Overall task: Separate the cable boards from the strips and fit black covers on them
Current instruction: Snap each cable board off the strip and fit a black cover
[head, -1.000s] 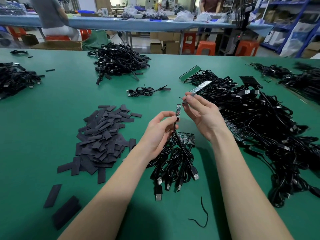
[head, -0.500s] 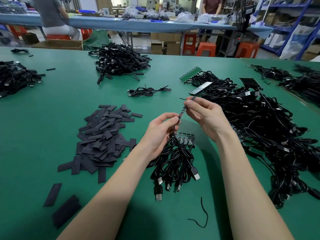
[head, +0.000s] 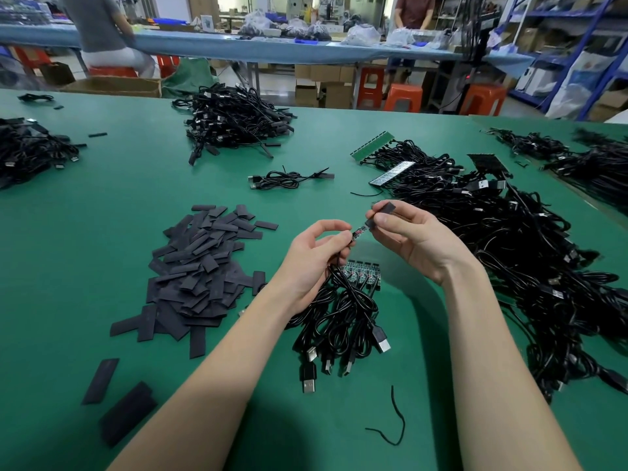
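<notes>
Head view, left hand (head: 314, 256) pinching cable board (head: 359, 231), angled up-right, right hand (head: 413, 237) pinching black cover (head: 384, 212)

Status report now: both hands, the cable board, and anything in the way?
Left hand pinches cable board. Right hand pinches black cover, its mouth at the board's tip. Nothing between them; four boards on one strip lie below.

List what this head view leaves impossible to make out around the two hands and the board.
- How far the board sits inside the black cover: head view, right hand fingers and the cover hide its tip.
- Left hand grip on the cable: fingers curl over it.
- Board markings: too small.
- Cable heap at right: cut by the frame edge.
</notes>
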